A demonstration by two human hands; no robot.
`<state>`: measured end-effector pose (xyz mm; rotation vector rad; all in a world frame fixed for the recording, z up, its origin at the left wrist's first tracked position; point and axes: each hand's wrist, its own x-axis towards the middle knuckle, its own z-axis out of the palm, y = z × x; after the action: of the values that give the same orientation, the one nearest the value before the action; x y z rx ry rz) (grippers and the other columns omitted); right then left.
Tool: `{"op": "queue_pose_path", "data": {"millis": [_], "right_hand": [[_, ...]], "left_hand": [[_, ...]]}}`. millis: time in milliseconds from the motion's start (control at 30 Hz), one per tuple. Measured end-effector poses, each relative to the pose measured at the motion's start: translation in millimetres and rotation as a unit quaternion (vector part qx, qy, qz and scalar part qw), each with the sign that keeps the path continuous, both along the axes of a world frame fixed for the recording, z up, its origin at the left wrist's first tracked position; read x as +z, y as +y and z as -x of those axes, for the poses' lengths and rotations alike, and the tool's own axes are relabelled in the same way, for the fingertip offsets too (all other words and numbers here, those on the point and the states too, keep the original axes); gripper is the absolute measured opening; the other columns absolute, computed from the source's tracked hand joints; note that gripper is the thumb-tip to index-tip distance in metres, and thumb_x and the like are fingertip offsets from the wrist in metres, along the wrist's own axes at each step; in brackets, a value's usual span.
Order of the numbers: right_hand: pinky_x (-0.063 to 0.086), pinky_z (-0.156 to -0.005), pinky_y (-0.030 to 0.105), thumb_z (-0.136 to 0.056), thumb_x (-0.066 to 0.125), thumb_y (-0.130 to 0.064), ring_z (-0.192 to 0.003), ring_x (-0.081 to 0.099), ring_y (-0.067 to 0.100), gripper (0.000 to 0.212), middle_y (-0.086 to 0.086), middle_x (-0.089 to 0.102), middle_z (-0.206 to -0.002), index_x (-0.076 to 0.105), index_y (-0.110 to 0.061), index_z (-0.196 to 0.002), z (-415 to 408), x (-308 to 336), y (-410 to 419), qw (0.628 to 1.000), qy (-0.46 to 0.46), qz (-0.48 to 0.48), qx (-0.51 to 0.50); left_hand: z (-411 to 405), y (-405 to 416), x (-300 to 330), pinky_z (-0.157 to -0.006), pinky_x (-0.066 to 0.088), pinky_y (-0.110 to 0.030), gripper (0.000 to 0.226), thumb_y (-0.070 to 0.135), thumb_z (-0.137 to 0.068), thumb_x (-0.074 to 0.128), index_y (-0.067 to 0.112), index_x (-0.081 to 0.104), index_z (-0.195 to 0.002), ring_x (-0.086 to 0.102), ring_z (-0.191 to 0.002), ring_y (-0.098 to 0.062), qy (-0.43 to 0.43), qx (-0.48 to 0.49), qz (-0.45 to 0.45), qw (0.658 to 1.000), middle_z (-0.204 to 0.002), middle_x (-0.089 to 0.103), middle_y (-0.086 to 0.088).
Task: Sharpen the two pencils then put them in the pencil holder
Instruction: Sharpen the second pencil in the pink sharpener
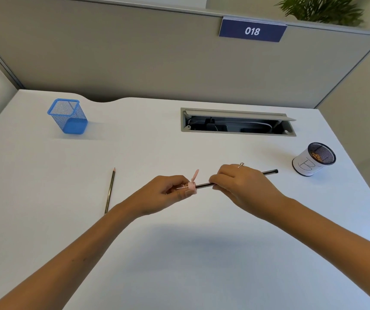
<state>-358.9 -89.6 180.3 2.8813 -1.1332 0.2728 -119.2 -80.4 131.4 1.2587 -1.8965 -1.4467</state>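
My left hand grips a small pink sharpener with its lid flipped up. A dark pencil is pushed tip-first into the sharpener, and my right hand is closed around its shaft; the blunt end sticks out to the right. A second pencil lies on the white desk to the left of my left hand, point facing away from me. The blue mesh pencil holder stands at the far left and looks empty.
A round black mesh cup wrapped in white paper stands at the right with shavings inside. An open cable tray is set into the desk at the back. A grey partition with a sign reading 018 closes off the far side.
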Motion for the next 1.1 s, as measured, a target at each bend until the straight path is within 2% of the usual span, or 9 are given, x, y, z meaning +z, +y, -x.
{"op": "queue_pose_path", "data": {"millis": [100,200,300,467,567,667,867,1000,1100], "right_hand": [[0.035,-0.05,0.027,-0.086,0.066,-0.013,-0.054,0.049,0.024,0.007,0.001,0.059,-0.066,0.066,-0.011,-0.079,1,-2,-2,0.998,0.0,0.067,0.01],[0.036,-0.051,0.028,-0.087,0.062,-0.011,-0.055,0.049,0.024,0.009,0.001,0.06,-0.067,0.067,-0.011,-0.08,0,-2,0,0.996,-0.009,0.089,0.02],[0.037,-0.048,0.027,-0.09,0.054,-0.017,-0.055,0.051,0.024,0.017,0.0,0.06,-0.067,0.066,-0.012,-0.08,-2,-4,1,0.999,-0.01,0.052,0.001],[0.035,-0.053,0.024,-0.095,0.045,-0.034,-0.066,0.053,0.017,0.028,-0.01,0.055,-0.07,0.067,-0.02,-0.088,-1,2,-5,0.987,0.005,-0.142,-0.068],[0.042,-0.059,0.03,-0.096,0.051,-0.032,-0.062,0.05,0.01,0.021,-0.008,0.06,-0.068,0.067,-0.024,-0.084,-3,7,-8,0.949,-0.032,-0.291,-0.121],[0.035,-0.052,0.019,-0.097,0.05,-0.034,-0.047,0.043,0.004,0.029,-0.007,0.056,-0.057,0.064,-0.025,-0.072,-4,10,-9,0.894,-0.085,-0.409,-0.165],[0.036,-0.054,0.021,-0.098,0.047,-0.035,-0.048,0.042,0.01,0.033,-0.005,0.06,-0.057,0.066,-0.018,-0.077,11,22,-14,0.838,-0.089,-0.504,-0.19],[0.04,-0.059,0.025,-0.098,0.043,-0.044,-0.048,0.046,0.009,0.03,-0.004,0.062,-0.061,0.065,-0.028,-0.086,12,21,-12,0.849,-0.081,-0.487,-0.188],[0.04,-0.063,0.025,-0.097,0.039,-0.05,-0.064,0.052,0.008,0.025,-0.008,0.06,-0.074,0.06,-0.04,-0.104,13,13,-6,0.884,-0.039,-0.42,-0.2]], "left_hand": [[-2,0,2,-0.071,0.036,-0.029,0.031,0.058,-0.088,0.055,0.033,0.071,-0.097,0.049,-0.075,-0.01,0.028,-0.007,-0.025,0.999,-0.089,0.064,-0.006],[-2,0,4,-0.07,0.036,-0.03,0.034,0.06,-0.087,0.054,0.031,0.071,-0.096,0.045,-0.07,-0.012,0.046,-0.019,-0.05,0.997,-0.081,0.058,-0.005],[2,2,1,-0.065,0.034,-0.027,0.031,0.054,-0.093,0.054,0.026,0.069,-0.093,0.043,-0.066,-0.009,0.003,0.002,0.003,1.0,-0.075,0.056,0.001],[7,12,-4,-0.061,0.041,-0.022,0.022,0.048,-0.096,0.047,0.031,0.061,-0.093,0.05,-0.071,-0.008,-0.122,0.012,0.251,0.96,-0.076,0.058,0.014],[4,12,-8,-0.056,0.045,-0.028,0.03,0.047,-0.096,0.045,0.023,0.063,-0.098,0.051,-0.07,-0.011,-0.174,0.004,0.36,0.917,-0.08,0.061,0.013],[-1,8,-11,-0.052,0.045,-0.03,0.034,0.047,-0.096,0.047,0.018,0.064,-0.099,0.052,-0.068,-0.016,-0.183,-0.001,0.397,0.899,-0.081,0.061,0.01],[-20,6,-19,-0.064,0.043,-0.022,0.026,0.05,-0.097,0.044,0.029,0.06,-0.1,0.047,-0.075,-0.004,-0.165,0.029,0.303,0.938,-0.08,0.054,0.024],[-17,9,-17,-0.065,0.038,-0.015,0.012,0.039,-0.099,0.052,0.032,0.061,-0.096,0.053,-0.074,-0.007,-0.084,0.053,0.199,0.975,-0.084,0.061,0.022],[-12,12,-10,-0.061,0.036,-0.017,0.018,0.041,-0.098,0.052,0.03,0.066,-0.097,0.046,-0.065,-0.008,-0.005,0.08,0.107,0.991,-0.078,0.06,0.014]]}}
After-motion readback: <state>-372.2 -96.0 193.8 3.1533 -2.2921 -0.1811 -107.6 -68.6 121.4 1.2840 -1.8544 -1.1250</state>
